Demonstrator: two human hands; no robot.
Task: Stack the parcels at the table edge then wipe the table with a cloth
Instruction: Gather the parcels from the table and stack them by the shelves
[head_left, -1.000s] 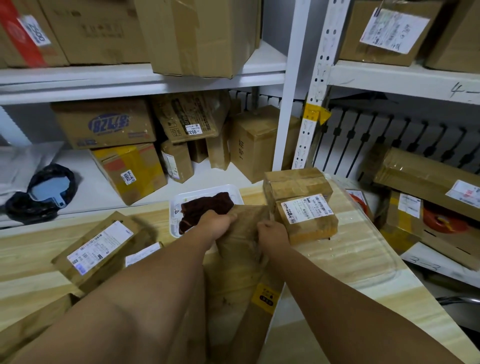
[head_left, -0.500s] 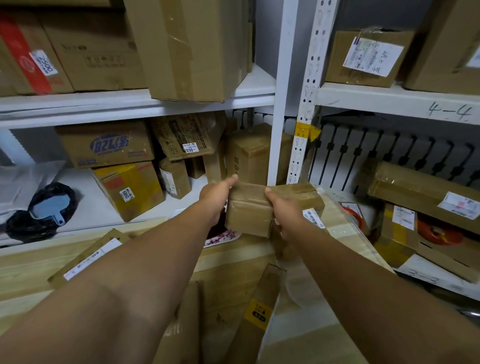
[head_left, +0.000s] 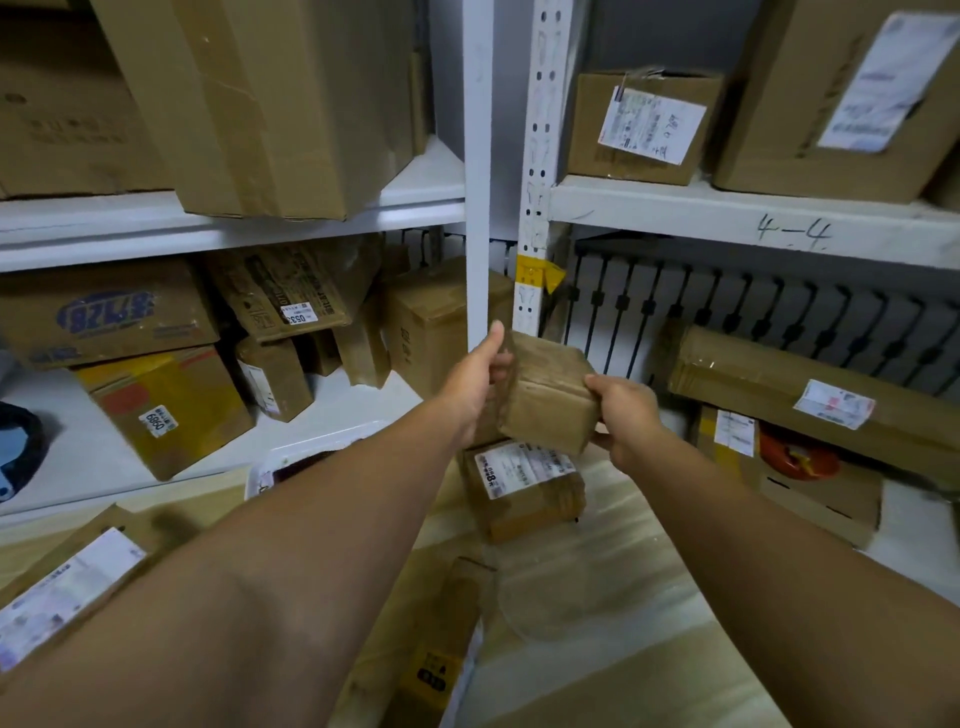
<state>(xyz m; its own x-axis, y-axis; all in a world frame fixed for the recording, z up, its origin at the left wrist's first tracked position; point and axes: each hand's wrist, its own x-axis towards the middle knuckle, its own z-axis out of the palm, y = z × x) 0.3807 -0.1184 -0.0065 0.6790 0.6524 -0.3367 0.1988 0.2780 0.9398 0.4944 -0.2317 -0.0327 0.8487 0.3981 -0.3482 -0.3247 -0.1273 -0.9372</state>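
Head view: left hand (head_left: 475, 382) and right hand (head_left: 623, 415) hold a brown parcel (head_left: 548, 400) tilted above the labelled parcel (head_left: 524, 486). I think it may slide off if it lands crooked near the far table (head_left: 597, 670) edge.

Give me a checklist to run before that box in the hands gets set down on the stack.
1. Grip: left hand and right hand both hold the small brown box by opposite sides: ok.
2. Box lifted off everything below: ok.
3. Landing spot: the labelled parcel lies flat on the wooden table, label up, nothing on top: ok.
4. Alignment: the held box is tilted and sits slightly beyond the labelled parcel: not ok.
5. Stack at the table edge: the edge is hidden behind the arms and parcels: cannot tell.
6. Other parcels left to stack: flat parcel at left, long parcel near the front: not ok.
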